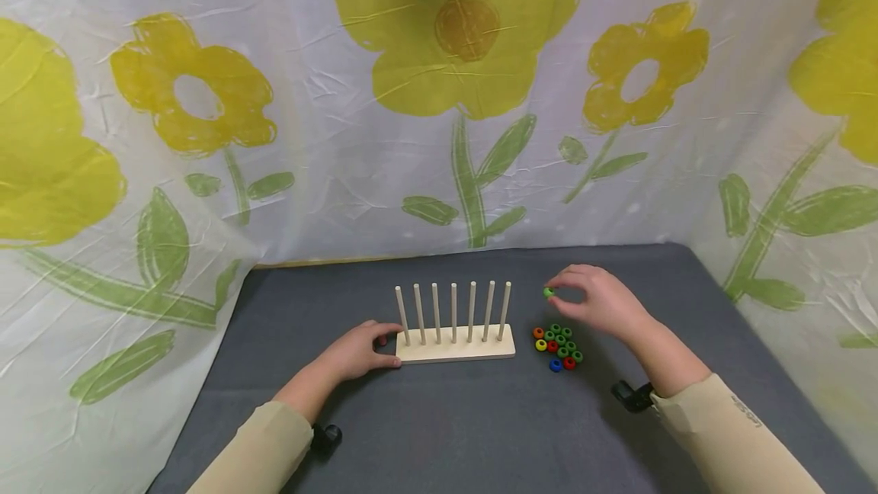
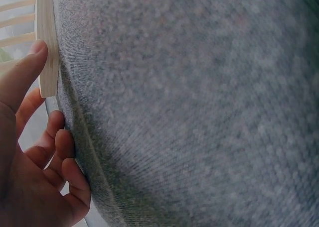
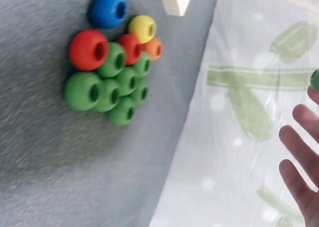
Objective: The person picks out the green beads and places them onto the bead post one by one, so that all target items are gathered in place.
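Note:
A pale wooden stand [image 1: 455, 354] with a row of several upright pegs sits in the middle of the table. My left hand [image 1: 355, 354] grips its left end, thumb along the front side and a finger behind, as the left wrist view shows on the wooden base [image 2: 49, 77]. Above the table, to the right of the stand, my right hand [image 1: 598, 297] pinches a green bead [image 1: 548, 292] between thumb and fingertip. The edge of that green bead [image 3: 315, 81] just enters the right wrist view. All the visible pegs are bare.
Loose beads lie close together right of the stand: several green ones, a blue bead [image 3: 107, 11], a yellow bead [image 3: 142, 29], an orange bead [image 1: 538, 333] and two red ones. Dark grey cloth [image 1: 439, 425] covers the table. A flower-painted curtain [image 1: 329, 197] hangs behind.

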Demonstrator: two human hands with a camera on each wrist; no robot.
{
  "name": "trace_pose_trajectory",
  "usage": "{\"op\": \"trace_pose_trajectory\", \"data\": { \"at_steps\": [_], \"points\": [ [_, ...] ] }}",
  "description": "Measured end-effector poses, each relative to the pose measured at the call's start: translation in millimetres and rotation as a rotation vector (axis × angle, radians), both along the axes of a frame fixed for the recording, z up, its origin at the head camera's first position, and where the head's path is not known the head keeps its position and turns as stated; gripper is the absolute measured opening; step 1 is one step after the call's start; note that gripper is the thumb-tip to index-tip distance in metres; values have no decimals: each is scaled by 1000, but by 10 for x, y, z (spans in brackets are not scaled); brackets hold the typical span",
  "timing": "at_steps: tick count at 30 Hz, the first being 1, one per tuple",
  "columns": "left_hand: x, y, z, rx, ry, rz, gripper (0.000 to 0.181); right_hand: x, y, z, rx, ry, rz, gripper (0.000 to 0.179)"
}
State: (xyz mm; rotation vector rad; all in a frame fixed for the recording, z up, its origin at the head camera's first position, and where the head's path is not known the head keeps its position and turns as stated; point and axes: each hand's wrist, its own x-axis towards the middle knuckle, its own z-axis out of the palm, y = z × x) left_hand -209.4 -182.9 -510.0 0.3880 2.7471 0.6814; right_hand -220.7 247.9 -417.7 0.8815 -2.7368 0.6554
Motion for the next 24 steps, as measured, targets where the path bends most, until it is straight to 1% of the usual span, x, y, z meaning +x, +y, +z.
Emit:
{"op": "trace_pose_trajectory", "data": {
  "at_steps": [5,9,14,19,24],
  "points": [
    [-3,10,5,4,3,-3,63,-12,-106,84,-23,0,-11,15],
    [-11,0,1,7,8,-2,63,-26,-216,143,-57,22,12,15],
    [-29,-3,-8,-1,14,-6,63,-43,-318,217,-75,60,32,15],
    [-28,1,13,-10,9,-3,63,-27,-398,292,-87,67,44,15],
    [-12,19,30,-11,-1,-6,62,-13,-459,322,-88,75,68,15]
  ]
}}
